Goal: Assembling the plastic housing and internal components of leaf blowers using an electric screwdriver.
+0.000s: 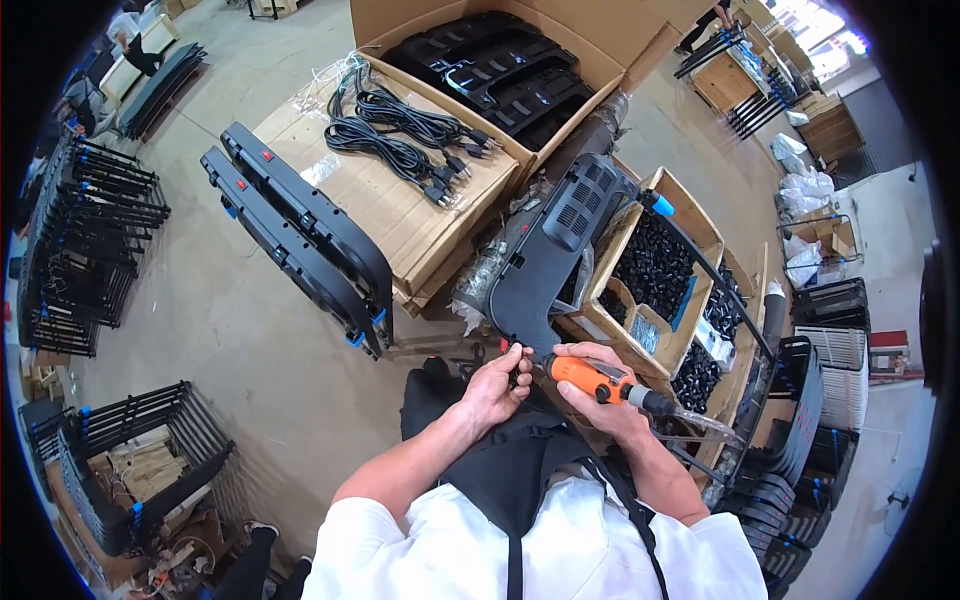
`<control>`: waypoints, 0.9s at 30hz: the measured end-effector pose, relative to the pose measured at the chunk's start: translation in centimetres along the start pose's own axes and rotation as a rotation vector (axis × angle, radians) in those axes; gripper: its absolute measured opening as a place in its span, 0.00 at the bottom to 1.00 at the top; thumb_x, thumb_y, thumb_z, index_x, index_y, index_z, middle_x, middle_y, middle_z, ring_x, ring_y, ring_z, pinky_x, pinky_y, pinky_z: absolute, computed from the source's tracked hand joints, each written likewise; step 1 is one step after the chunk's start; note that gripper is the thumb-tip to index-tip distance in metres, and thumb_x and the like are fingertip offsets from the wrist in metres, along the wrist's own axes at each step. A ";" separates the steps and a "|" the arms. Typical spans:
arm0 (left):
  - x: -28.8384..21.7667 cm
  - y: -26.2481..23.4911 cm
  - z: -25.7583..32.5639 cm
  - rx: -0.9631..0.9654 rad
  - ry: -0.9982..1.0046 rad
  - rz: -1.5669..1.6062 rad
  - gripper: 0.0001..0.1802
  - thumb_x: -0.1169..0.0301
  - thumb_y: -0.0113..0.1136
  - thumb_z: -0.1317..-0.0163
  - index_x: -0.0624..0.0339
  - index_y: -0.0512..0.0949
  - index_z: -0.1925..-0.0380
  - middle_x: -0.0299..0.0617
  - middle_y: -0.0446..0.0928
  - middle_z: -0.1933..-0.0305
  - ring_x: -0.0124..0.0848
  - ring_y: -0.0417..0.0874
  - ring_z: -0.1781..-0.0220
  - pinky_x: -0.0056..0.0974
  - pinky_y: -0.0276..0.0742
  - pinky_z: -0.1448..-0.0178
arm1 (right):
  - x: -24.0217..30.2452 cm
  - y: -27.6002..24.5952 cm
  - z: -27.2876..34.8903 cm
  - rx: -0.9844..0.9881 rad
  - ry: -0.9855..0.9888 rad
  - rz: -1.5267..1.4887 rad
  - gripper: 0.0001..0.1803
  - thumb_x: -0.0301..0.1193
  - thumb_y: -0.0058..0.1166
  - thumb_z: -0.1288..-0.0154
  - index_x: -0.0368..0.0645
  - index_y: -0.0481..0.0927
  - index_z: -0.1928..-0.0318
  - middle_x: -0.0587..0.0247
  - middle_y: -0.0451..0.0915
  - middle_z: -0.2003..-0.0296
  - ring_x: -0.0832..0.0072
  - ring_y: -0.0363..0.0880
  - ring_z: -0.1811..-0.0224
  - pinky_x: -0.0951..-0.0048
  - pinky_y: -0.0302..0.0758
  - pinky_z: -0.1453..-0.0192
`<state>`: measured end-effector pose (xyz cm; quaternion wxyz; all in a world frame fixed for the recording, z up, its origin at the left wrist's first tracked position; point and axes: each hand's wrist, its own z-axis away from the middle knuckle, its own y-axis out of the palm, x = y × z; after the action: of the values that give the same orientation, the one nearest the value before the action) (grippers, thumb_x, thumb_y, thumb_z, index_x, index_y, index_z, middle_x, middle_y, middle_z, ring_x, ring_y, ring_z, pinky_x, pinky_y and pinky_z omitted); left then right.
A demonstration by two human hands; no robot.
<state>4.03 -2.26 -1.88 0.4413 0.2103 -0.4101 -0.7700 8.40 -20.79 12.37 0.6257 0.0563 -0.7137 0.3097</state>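
A black plastic machine frame (530, 275) with a vented cover (582, 205) lies in front of me, its near end close to my body. My right hand (605, 410) grips an orange power screwdriver (582, 377) with a cord or hose at its back end. The tool's front points left toward the frame's near end. My left hand (497, 388) is closed, thumb and fingers pinched beside a red switch (505, 345) at that end. Something dark shows between those fingers, too small to name.
Coiled black power cords (400, 135) lie on a cardboard box (300, 125). Behind it an open carton (610, 95) holds black plastic covers. A wooden parts tray (603, 278) with small black pieces and screws stands right. Two similar frames (300, 225) lean at the left; stacked frames (95, 240) stand farther off.
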 end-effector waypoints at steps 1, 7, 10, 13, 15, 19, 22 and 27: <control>0.0 -0.1 -0.2 0.001 0.000 0.004 0.14 0.58 0.53 0.17 0.55 0.78 0.49 0.31 0.75 0.66 0.24 0.72 0.69 0.30 0.69 0.68 | 0.0 0.0 -0.2 0.019 -0.017 0.028 0.28 0.21 0.69 0.38 0.39 0.76 0.37 0.52 0.84 0.40 0.66 0.84 0.39 0.63 0.78 0.31; 0.0 0.6 0.0 -0.060 0.054 -0.042 0.16 0.57 0.47 0.15 0.56 0.78 0.50 0.32 0.79 0.63 0.25 0.75 0.66 0.31 0.72 0.62 | 0.2 0.9 -1.6 0.003 0.025 0.049 0.28 0.21 0.69 0.37 0.39 0.76 0.37 0.54 0.84 0.41 0.68 0.84 0.40 0.65 0.79 0.32; -0.3 1.0 0.8 -0.011 0.061 -0.161 0.16 0.58 0.46 0.15 0.57 0.78 0.49 0.35 0.82 0.59 0.26 0.79 0.62 0.33 0.77 0.57 | 0.4 1.1 -2.4 0.009 0.070 0.087 0.26 0.22 0.68 0.36 0.40 0.77 0.38 0.55 0.84 0.40 0.69 0.84 0.41 0.65 0.80 0.34; -0.6 1.2 1.5 0.026 0.010 -0.227 0.16 0.60 0.45 0.15 0.57 0.78 0.48 0.37 0.84 0.56 0.28 0.82 0.60 0.33 0.80 0.54 | 0.2 1.6 -3.3 0.015 0.090 0.115 0.24 0.23 0.69 0.36 0.41 0.79 0.40 0.55 0.84 0.40 0.70 0.85 0.42 0.67 0.81 0.36; -0.7 1.4 1.8 -0.025 -0.012 -0.236 0.18 0.62 0.43 0.14 0.61 0.79 0.45 0.40 0.86 0.54 0.26 0.83 0.62 0.31 0.78 0.61 | 1.3 2.2 -4.1 0.035 0.113 0.143 0.23 0.24 0.69 0.36 0.42 0.80 0.41 0.56 0.85 0.42 0.69 0.86 0.44 0.67 0.81 0.37; -0.8 -0.4 1.3 0.011 0.004 -0.356 0.16 0.60 0.44 0.14 0.56 0.78 0.48 0.35 0.82 0.58 0.27 0.80 0.63 0.32 0.76 0.58 | 0.6 2.6 -4.9 0.107 0.107 0.151 0.22 0.26 0.71 0.38 0.44 0.81 0.44 0.55 0.87 0.45 0.66 0.88 0.46 0.66 0.83 0.39; -1.1 -1.7 0.6 0.071 0.052 -0.457 0.15 0.61 0.44 0.14 0.57 0.78 0.48 0.35 0.82 0.61 0.26 0.79 0.64 0.31 0.74 0.60 | 0.3 2.6 -5.8 0.125 0.013 0.208 0.20 0.26 0.70 0.38 0.42 0.82 0.46 0.54 0.88 0.45 0.65 0.89 0.46 0.65 0.84 0.39; -1.5 -0.8 1.5 -0.030 0.111 -0.526 0.16 0.63 0.45 0.15 0.61 0.79 0.48 0.41 0.86 0.55 0.23 0.80 0.67 0.29 0.75 0.65 | -0.2 2.3 -6.2 0.170 0.040 0.236 0.20 0.25 0.69 0.39 0.40 0.82 0.46 0.53 0.88 0.45 0.66 0.88 0.47 0.66 0.83 0.39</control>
<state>3.36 -0.09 -1.72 0.2511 0.3450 -0.3051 -0.8514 12.74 -15.83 11.50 0.5923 0.0188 -0.6738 0.4414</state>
